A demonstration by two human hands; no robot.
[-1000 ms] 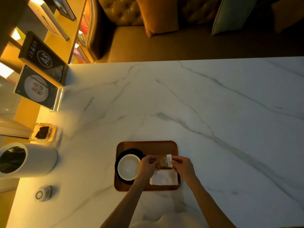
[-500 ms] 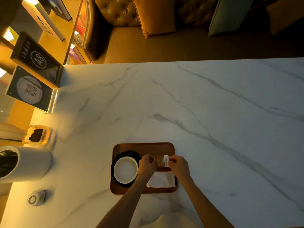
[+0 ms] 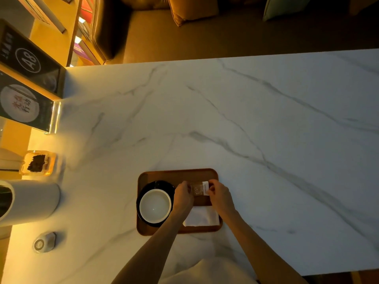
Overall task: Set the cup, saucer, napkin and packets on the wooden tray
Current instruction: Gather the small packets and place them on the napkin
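On the marble bench (image 3: 225, 119), my left hand (image 3: 183, 196) and right hand (image 3: 220, 196) pinch the packets (image 3: 199, 188) over the wooden tray (image 3: 176, 174); a careless drop could scatter them onto the napkin (image 3: 202, 218).

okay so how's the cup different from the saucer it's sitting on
The cup is white; the saucer is black. The cup is the narrower of the two, so the saucer's dark rim shows around it, widest on the far side. The cup sits on top and the saucer lies on the wooden tray. Both are round.
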